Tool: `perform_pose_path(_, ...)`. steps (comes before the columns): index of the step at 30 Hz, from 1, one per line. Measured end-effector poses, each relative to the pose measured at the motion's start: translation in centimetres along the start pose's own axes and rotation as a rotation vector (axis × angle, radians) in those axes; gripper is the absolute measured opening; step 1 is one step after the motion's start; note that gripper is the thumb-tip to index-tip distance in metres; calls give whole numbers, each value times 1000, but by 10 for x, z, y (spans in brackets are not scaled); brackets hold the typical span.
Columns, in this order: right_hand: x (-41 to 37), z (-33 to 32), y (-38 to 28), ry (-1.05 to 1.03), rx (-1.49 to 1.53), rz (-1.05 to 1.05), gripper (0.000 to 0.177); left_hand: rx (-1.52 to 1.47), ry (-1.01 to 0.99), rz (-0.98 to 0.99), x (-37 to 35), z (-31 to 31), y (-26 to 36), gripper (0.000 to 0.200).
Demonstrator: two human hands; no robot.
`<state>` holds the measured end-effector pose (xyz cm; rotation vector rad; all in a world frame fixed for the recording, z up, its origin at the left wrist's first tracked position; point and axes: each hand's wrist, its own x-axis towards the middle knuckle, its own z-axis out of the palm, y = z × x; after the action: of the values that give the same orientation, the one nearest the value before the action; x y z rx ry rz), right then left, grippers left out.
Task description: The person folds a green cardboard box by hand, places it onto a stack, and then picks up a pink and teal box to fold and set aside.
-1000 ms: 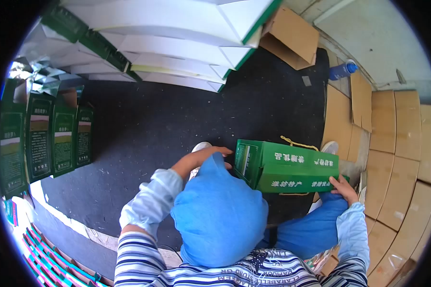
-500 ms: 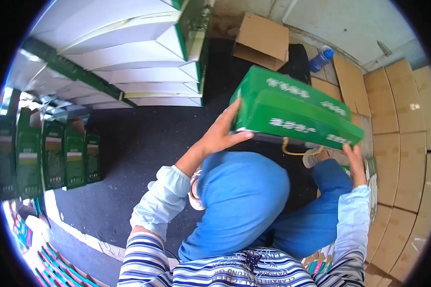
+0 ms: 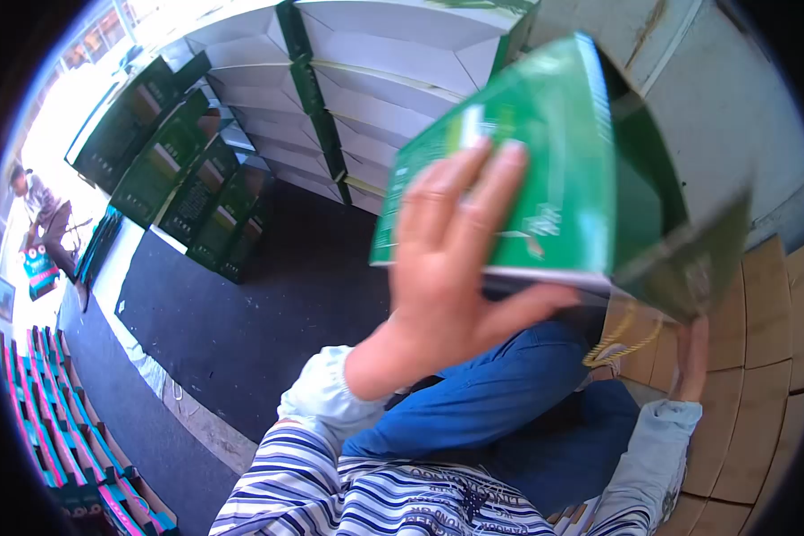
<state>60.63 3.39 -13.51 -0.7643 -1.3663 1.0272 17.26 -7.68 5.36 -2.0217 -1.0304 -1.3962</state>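
Note:
A green cardboard carton point(image 3: 545, 179) with white lettering is held up in front of me, tilted, with motion blur on it. Its right end stands open, and a dark flap point(image 3: 697, 259) sticks out there. My left hand point(image 3: 456, 241) grips the carton's near left side, fingers over the printed panel and thumb along the bottom edge. At the lower corner of the flapped end is my right hand point(image 3: 690, 362), its fingertips hidden behind the flap. A yellow cord handle point(image 3: 621, 339) hangs beneath the carton.
White-and-green cartons point(image 3: 384, 45) are stacked at the back. More green cartons point(image 3: 188, 179) stand to the left on the black mat point(image 3: 268, 268). Brown boxes point(image 3: 750, 429) line the right side. Pink-and-teal boxes point(image 3: 62, 429) lie lower left; another person point(image 3: 49, 210) is far left.
The carton has come up and closer, and turned so its open end faces right. My left hand has moved onto its side panel. The view has swung left.

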Motion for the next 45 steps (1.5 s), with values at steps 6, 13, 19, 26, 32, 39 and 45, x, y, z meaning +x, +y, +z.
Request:
perform_pose_path(6,56,201,-74,-477,-232,235,54,169,151,-635,-1,-114,-48,53)
perform_pose_path(13,95,403,-4,-923,-114,697,75,741,-228,-1014,-102,-195,-249,67)
perform_pose_path(19,72,483,99,-912,-24,936,66,772,-385,-1233,-184,-195,-331,71)
perform_pose_path(26,45,509,158,-817,3,948,66,862,-674,-1046,-278,-97,-327,95)
perform_pose_path(32,37,512,141,-857,-118,912,60,671,-911,-941,-321,-36,-184,97)
perform_pose_path(39,64,496,52,-853,133,658,45,800,-734,-990,-350,-20,-202,78)
perform_pose_path(45,45,388,-64,-726,248,385,42,846,-771,-1021,-344,-22,-233,79)
